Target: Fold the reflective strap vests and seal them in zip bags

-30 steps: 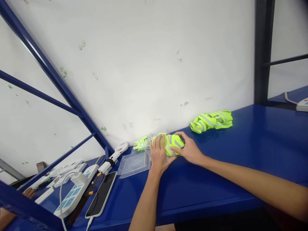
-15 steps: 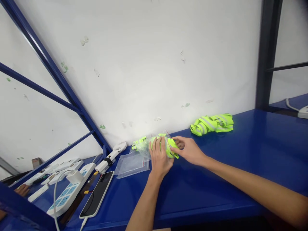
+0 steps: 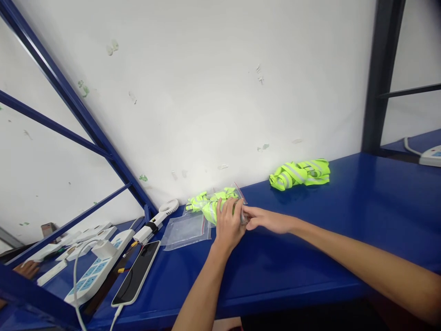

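My left hand [image 3: 229, 225] is closed over a clear zip bag [image 3: 241, 195] with a fluorescent yellow reflective strap bundle [image 3: 210, 212] inside. At the bag's right end, the fingers of my right hand [image 3: 267, 219] are pinched at the plastic, their tips partly hidden by my left hand. Behind and left of the held bag lies another yellow reflective bundle [image 3: 195, 202], its outline partly merging with the held one. Flat on the blue table, left of my left hand, lies a transparent zip bag [image 3: 184, 231]. A loose reflective strap bundle [image 3: 299, 174] rests farther right against the wall.
On the left are a phone [image 3: 137, 275] with a cable, a white handheld fan [image 3: 168, 208] and a power strip [image 3: 99, 266]. A blue frame post [image 3: 86, 115] slants up beside them. Another person's hand [image 3: 27, 269] shows at far left.
The yellow bundle has gone deeper into the bag, and its end no longer sticks out at the right. My right hand has moved left and down to the bag's end.
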Available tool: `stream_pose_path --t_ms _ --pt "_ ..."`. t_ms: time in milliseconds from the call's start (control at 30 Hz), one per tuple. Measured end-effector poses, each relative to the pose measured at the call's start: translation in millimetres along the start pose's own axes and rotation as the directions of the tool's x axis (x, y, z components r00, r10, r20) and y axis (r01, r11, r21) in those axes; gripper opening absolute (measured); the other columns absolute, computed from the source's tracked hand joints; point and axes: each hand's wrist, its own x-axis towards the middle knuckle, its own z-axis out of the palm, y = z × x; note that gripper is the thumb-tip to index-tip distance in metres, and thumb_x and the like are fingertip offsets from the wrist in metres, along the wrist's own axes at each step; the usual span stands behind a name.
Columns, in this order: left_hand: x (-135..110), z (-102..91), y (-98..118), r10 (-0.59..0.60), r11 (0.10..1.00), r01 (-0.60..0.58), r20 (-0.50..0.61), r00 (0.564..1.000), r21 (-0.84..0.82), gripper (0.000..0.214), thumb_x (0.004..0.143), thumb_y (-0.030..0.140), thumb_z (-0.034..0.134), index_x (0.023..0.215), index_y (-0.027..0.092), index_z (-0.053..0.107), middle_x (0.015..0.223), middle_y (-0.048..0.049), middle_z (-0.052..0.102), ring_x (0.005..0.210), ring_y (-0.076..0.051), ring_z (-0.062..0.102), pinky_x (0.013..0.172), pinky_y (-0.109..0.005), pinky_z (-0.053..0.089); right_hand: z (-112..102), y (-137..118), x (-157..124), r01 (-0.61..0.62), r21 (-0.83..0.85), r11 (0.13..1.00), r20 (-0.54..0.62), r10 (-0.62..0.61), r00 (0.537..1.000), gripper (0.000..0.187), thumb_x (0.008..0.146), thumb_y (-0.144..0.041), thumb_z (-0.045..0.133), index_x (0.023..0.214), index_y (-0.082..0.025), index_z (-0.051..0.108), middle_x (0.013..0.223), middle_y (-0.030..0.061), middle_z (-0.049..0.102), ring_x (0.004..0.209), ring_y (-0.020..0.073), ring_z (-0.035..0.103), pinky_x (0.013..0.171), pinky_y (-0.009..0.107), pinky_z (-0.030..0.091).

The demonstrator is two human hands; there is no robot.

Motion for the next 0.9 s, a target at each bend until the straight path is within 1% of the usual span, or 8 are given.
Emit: stream_pose_path --t_ms 100,200,333,500,600,700,767,900 --pt "0.3 -1.3 -2.7 0.018 0.999 -0.016 0.039 0.999 -0.046 0.057 0.079 0.029 0.056 0.134 0.02 0.043 0.122 -0.0129 0.056 0.121 -0.028 0.049 0.113 -0.054 0.02 -2.1 0.8 0.0 0.019 -0.028 0.999 -0.047 -0.02 0.999 0.024 0.072 -0.02 0.066 0.096 -0.02 0.07 0.089 0.0004 0.071 0.097 0.0237 0.064 0.095 0.041 0.045" --pt "0.5 -5.3 -2.8 0.081 0.991 -0.07 0.099 0.992 -0.112 0.057 0.081 0.035 0.056 0.135 0.022 0.043 0.122 -0.0107 0.056 0.122 -0.026 0.049 0.113 -0.051 0.022 -7.2 3.3 -0.9 0.015 -0.093 0.996 -0.019 -0.017 1.0 0.023 0.074 -0.027 0.067 0.095 -0.018 0.07 0.092 0.0024 0.071 0.093 0.0231 0.065 0.089 0.038 0.048" --pt "-0.9 -12.3 -3.1 0.092 0.98 -0.071 0.113 0.989 -0.184 0.068 0.075 0.045 0.06 0.136 0.022 0.042 0.126 -0.0116 0.054 0.123 -0.028 0.047 0.112 -0.053 0.022 -13.3 10.7 -1.2 0.006 -0.188 0.982 -0.066 -0.019 0.998 0.025 0.079 -0.032 0.062 0.097 -0.016 0.07 0.092 0.0036 0.071 0.085 0.0222 0.065 0.08 0.035 0.051" --pt "-2.9 -15.3 -11.5 0.212 0.94 -0.202 0.007 0.977 -0.276 0.057 0.076 0.027 0.047 0.133 0.018 0.046 0.127 -0.0105 0.056 0.13 -0.028 0.042 0.108 -0.046 0.033 -15.3 15.1 -0.7 0.049 -0.16 0.986 -0.036 -0.055 0.998 0.027 0.076 -0.027 0.063 0.1 -0.017 0.07 0.087 0.0013 0.071 0.083 0.0225 0.065 0.08 0.036 0.051" --pt "-0.8 -12.7 -12.9 0.084 0.973 -0.093 -0.053 0.995 -0.209 0.048 0.081 0.019 0.042 0.129 0.017 0.049 0.127 -0.0098 0.058 0.127 -0.026 0.045 0.105 -0.042 0.037 -17.2 16.7 -0.3 0.029 -0.154 0.988 -0.014 -0.031 0.999 0.023 0.078 -0.03 0.063 0.095 -0.017 0.07 0.09 0.0019 0.072 0.089 0.0234 0.066 0.082 0.036 0.05" --pt "3.1 -8.9 -10.4 -0.119 0.988 0.123 0.048 0.992 -0.096 0.037 0.088 0.022 0.04 0.121 0.019 0.056 0.112 -0.0087 0.066 0.105 -0.024 0.06 0.093 -0.04 0.044 -21.6 24.0 2.2 -0.071 -0.12 0.99 -0.044 0.066 0.997 0.024 0.076 -0.036 0.067 0.09 -0.016 0.065 0.089 0.0038 0.071 0.075 0.0212 0.069 0.066 0.032 0.054" --pt "4.9 -6.2 -8.5 -0.199 0.978 0.205 0.11 0.974 -0.039 0.031 0.091 0.025 0.038 0.112 0.021 0.06 0.095 -0.0063 0.07 0.088 -0.022 0.063 0.084 -0.037 0.045 -24.1 29.9 4.8 -0.125 -0.064 0.99 -0.106 0.118 0.987 0.031 0.073 -0.039 0.072 0.091 -0.018 0.058 0.086 0.0037 0.07 0.065 0.0198 0.069 0.054 0.029 0.053" --pt "5.7 -1.9 -6.2 -0.302 0.953 0.301 0.068 0.951 0.02 0.025 0.09 0.025 0.041 0.104 0.02 0.062 0.089 -0.006 0.07 0.085 -0.022 0.063 0.08 -0.034 0.043 -20.6 32.1 6.5 -0.049 -0.066 0.997 -0.223 0.033 0.974 0.038 0.073 -0.039 0.072 0.096 -0.023 0.046 0.095 0.004 0.069 0.062 0.0196 0.07 0.048 0.028 0.052"
